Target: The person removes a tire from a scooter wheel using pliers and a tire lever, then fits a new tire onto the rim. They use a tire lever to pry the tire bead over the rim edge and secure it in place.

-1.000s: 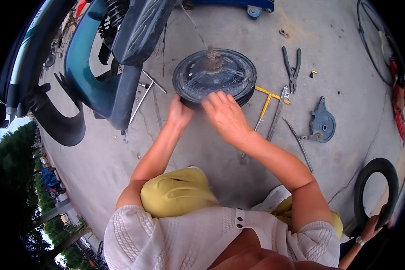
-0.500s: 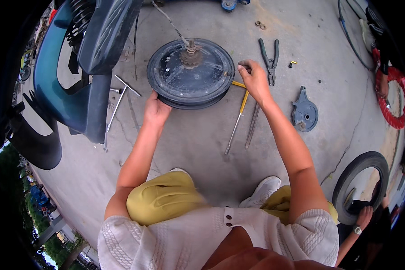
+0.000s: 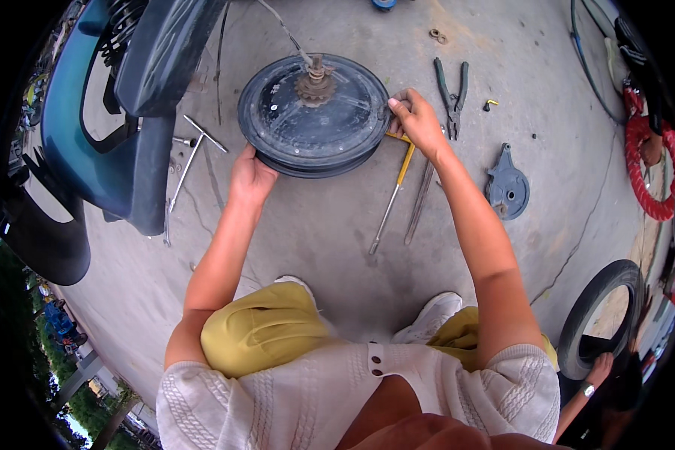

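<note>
Rnd black metal hub wheel (image 3: 307, 133) could tip if R hand (image 3: 420, 125), pinching its rim, slips; L hand (image 3: 252, 180) under edge, grip hidden, can't tell.

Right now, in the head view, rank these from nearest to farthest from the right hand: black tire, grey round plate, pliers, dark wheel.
From the right hand:
1. Dark wheel, its rim at the fingertips, on the left.
2. Pliers, just right.
3. Grey round plate, farther right and lower.
4. Black tire, far lower right.
</note>
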A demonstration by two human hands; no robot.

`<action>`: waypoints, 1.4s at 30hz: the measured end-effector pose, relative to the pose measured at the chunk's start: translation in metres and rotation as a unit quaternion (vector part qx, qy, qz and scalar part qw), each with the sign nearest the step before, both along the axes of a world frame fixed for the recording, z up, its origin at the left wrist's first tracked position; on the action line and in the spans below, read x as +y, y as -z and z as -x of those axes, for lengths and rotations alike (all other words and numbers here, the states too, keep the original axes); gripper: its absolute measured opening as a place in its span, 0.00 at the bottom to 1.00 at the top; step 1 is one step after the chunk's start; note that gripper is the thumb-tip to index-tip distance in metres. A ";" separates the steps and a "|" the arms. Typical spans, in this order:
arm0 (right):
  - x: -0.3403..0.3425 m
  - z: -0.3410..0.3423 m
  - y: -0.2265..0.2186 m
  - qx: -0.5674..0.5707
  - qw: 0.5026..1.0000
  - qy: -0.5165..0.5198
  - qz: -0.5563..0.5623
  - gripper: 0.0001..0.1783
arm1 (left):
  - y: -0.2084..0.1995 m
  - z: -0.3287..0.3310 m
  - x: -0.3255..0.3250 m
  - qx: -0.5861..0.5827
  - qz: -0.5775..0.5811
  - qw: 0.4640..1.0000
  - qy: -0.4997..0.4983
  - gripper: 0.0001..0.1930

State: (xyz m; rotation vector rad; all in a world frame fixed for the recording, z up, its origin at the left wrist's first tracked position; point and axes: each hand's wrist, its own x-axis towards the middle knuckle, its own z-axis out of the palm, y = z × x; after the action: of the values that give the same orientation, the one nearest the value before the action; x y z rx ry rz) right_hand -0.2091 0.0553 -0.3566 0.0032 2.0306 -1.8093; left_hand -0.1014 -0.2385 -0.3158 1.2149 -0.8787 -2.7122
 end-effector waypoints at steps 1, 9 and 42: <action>-0.001 0.002 0.001 -0.006 1.000 -0.001 -0.004 0.12 | 0.002 -0.001 -0.001 0.004 0.002 1.000 -0.003 0.18; 0.001 0.003 0.005 -0.067 0.996 0.021 0.051 0.10 | -0.004 0.001 0.002 -0.017 0.011 1.000 0.012 0.19; 0.099 0.021 0.018 0.411 0.732 -0.132 -0.526 0.26 | 0.003 0.000 -0.013 -0.030 0.024 0.996 0.079 0.20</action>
State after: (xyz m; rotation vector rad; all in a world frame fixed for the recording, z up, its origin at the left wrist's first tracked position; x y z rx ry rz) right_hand -0.2296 0.1548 -0.3742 -0.8269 3.1514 -0.2122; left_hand -0.1013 -0.2511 -0.3186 1.2756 -1.0834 -2.7687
